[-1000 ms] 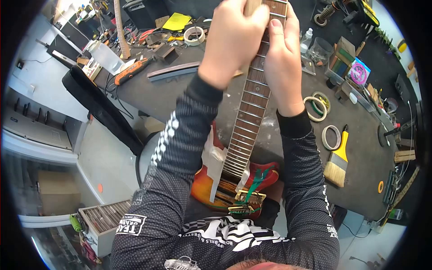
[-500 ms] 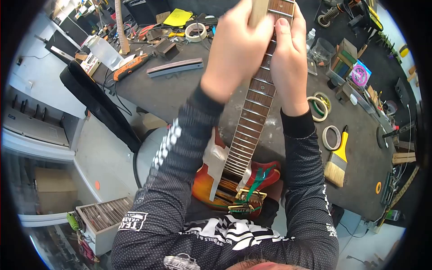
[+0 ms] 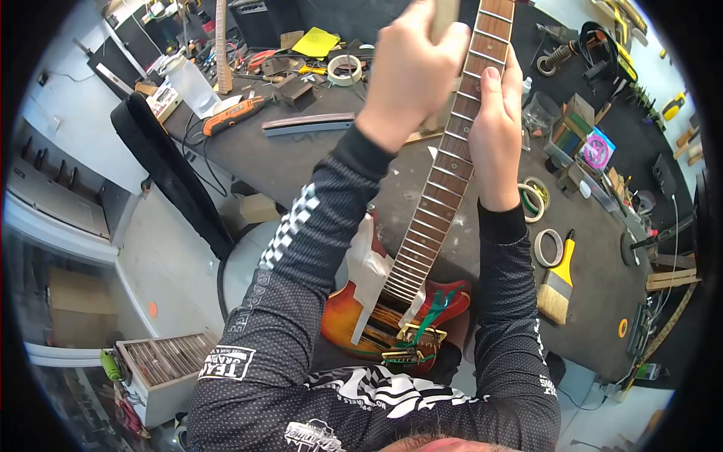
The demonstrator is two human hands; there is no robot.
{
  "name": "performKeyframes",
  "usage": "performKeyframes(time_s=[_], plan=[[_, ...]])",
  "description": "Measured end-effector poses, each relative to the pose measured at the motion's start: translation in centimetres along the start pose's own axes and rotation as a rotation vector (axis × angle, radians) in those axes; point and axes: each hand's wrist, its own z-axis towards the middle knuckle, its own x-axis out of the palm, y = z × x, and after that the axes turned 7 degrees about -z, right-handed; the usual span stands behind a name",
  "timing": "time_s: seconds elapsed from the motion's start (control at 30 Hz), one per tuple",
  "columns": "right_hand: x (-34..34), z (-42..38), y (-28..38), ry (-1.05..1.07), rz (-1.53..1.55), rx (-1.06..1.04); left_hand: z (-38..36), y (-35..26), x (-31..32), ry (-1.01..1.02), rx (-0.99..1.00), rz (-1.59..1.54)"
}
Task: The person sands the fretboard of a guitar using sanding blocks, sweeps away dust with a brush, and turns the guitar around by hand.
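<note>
An electric guitar with a sunburst body (image 3: 343,316) lies against my torso, its fretted neck (image 3: 440,188) pointing up and away. My left hand (image 3: 414,71) is closed round a long pale block (image 3: 446,19), which looks wooden and lies along the neck's left edge. Whether the block touches the neck is hidden by the hand. My right hand (image 3: 497,132) wraps the neck from the right, with its thumb at the fretboard's edge. Pale masking tape (image 3: 370,290) covers part of the body beside the fretboard. Green tape (image 3: 435,307) crosses near the pickups and bridge.
On the dark workbench (image 3: 301,169) lie an orange rotary tool (image 3: 233,115), a long flat bar (image 3: 309,124), tape rolls (image 3: 548,247) and a yellow-handled brush (image 3: 559,282). A black case (image 3: 169,169) leans at the left. A box of slats (image 3: 162,358) stands below it.
The neck's far end has swung slightly right. My right hand sits lower along the neck, and my left hand has shifted right with the block. The whole view has shifted a little.
</note>
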Motion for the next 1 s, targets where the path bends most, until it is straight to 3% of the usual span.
performKeyframes(time_s=[0.03,0.17,0.2,0.23,0.3,0.37,0.43,0.47,0.5,0.57,0.7,0.73,0.83,0.93,1.0], plan=[[-0.2,-0.1,-0.1,-0.005,-0.069,-0.022,0.1,1.0,-1.5,-0.085,0.185,0.066],[-0.8,-1.4,-0.4,-0.021,-0.215,-0.07,-5.5,0.7,-11.1,-0.075,-0.307,0.119],[-0.9,-2.7,0.8,-0.009,-0.12,0.036,-7.2,2.1,-13.7,-0.036,-0.173,0.267],[-2.1,-3.6,-0.7,-0.061,-0.247,0.003,-8.9,3.6,-16.1,0.004,-0.035,0.415],[-5.0,-6.5,0.7,-0.01,-0.243,0.148,-12.3,3.7,-20.0,0.159,-0.212,0.657],[-8.7,-8.9,1.5,-0.044,-0.515,0.177,-14.2,4.2,-23.0,0.354,-0.296,0.82],[-14.3,-11.3,2.0,0.047,-1.218,-0.062,-15.5,5.1,-25.3,0.59,-0.279,0.909],[-16.3,-13.1,3.1,0.072,-1.544,-0.008,-16.1,5.9,-25.9,0.682,-0.255,0.958],[-19.3,-15.0,2.8,0.082,-1.706,0.187,-16.7,6.9,-26.2,0.713,-0.195,0.976],[-22.9,-18.1,3.6,0.088,-1.819,0.597,-17.5,8.2,-26.7,0.777,-0.083,1.014],[-25.8,-22.8,3.3,0.117,-1.831,0.842,-17.6,8.4,-26.7,0.74,-0.112,0.931],[-25.9,-23.4,3.6,0.155,-1.85,0.823,-17.9,8.3,-26.7,0.723,-0.128,0.932],[-25.8,-23.9,3.7,-0.01,-1.815,0.879,-19.3,7.8,-26.6,0.653,-0.109,0.915],[-25.9,-23.6,4.1,-0.042,-1.758,0.878,-20.1,6.2,-26.1,0.519,0.022,0.934],[-26.2,-24.3,4.2,-0.149,-1.642,0.776,-20.3,4.0,-25.2,0.414,-0.084,0.789]])
